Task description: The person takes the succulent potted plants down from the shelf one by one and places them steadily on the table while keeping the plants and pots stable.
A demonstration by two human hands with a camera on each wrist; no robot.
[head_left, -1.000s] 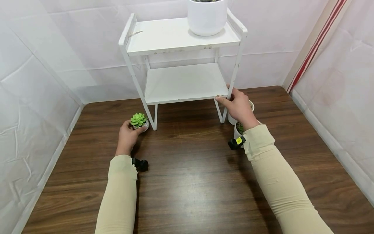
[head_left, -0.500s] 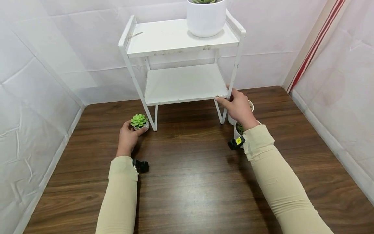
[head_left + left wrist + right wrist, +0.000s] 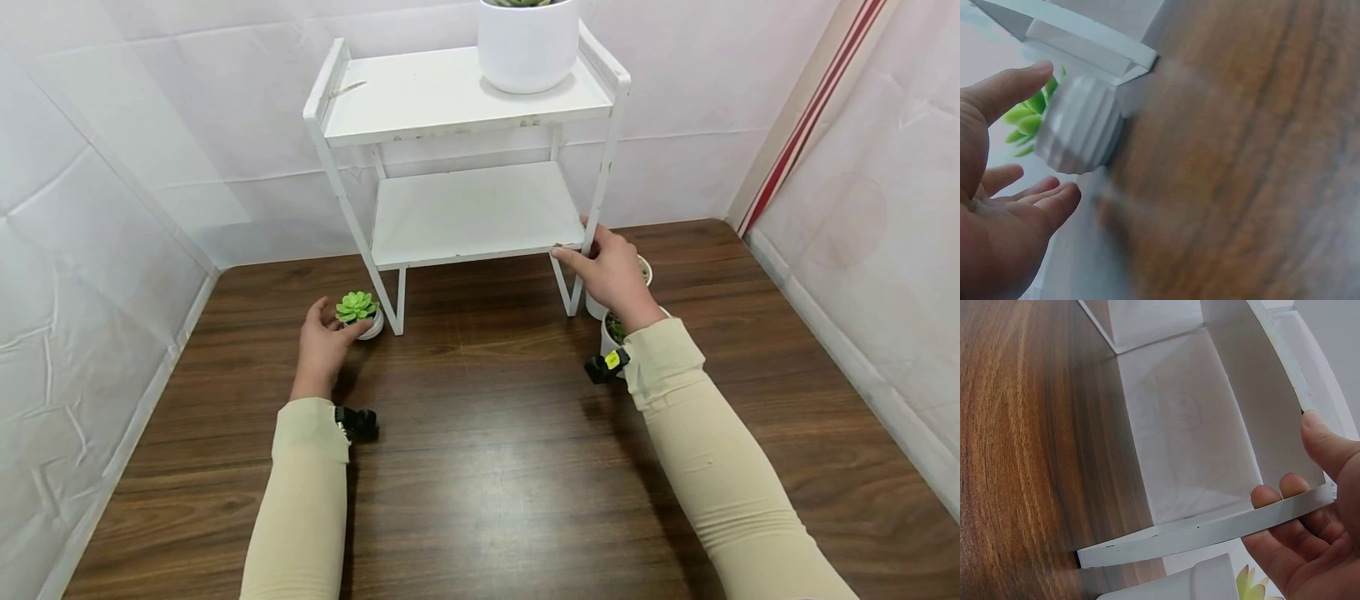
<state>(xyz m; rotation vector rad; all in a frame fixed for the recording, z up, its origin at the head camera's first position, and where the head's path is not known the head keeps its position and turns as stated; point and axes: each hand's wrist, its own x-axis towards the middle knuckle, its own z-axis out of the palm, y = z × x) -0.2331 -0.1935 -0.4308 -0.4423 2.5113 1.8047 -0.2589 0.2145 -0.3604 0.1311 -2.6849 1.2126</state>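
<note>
Loosely spread, the left grip (image 3: 320,345) brackets the potted succulent (image 3: 357,308); the right grip (image 3: 617,272) clasps the shelf (image 3: 476,212).

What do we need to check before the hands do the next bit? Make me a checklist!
1. Small plant upright: ok, it stands on the table.
2. Left hand well away from it: not ok, thumb and fingers are spread on either side.
3. Right hand holding the rack: ok, fingers curl round its leg.
4. Big pot upright on top: ok.
5. Space above its leaves: cannot tell, the picture cuts off.
</note>
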